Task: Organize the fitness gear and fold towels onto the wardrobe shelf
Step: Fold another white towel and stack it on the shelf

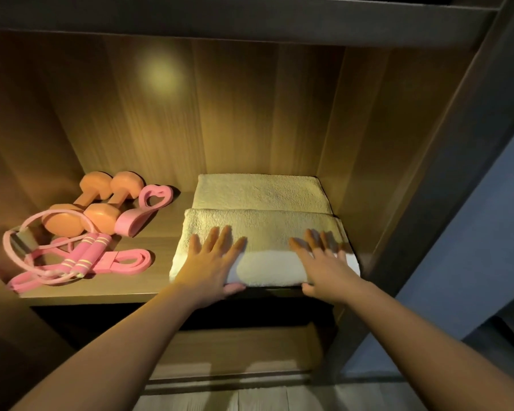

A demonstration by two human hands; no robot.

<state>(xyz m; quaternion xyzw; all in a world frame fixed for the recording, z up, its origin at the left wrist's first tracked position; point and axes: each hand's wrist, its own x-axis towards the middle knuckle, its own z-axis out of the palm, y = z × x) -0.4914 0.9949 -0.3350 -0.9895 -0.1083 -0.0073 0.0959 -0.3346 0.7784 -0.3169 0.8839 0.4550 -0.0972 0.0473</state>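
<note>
Two folded cream towels lie on the right half of the wooden wardrobe shelf (161, 232). The rear towel (261, 191) sits against the back wall; the front towel (267, 232) reaches the shelf's front edge. My left hand (211, 262) lies flat on the front towel's left part, fingers spread, thumb under its front edge. My right hand (321, 259) lies flat on its right part in the same way. On the left of the shelf lie two orange dumbbells (89, 206), a pink heart-shaped grip trainer (144, 209), a pink jump rope (80, 256) and a pink resistance band (125, 262).
The wardrobe's side wall (368, 161) stands close beside the towels on the right. A dark upper shelf (220, 19) closes the compartment above. A lower shelf (238, 348) shows beneath, and a strip of bare shelf separates the gear from the towels.
</note>
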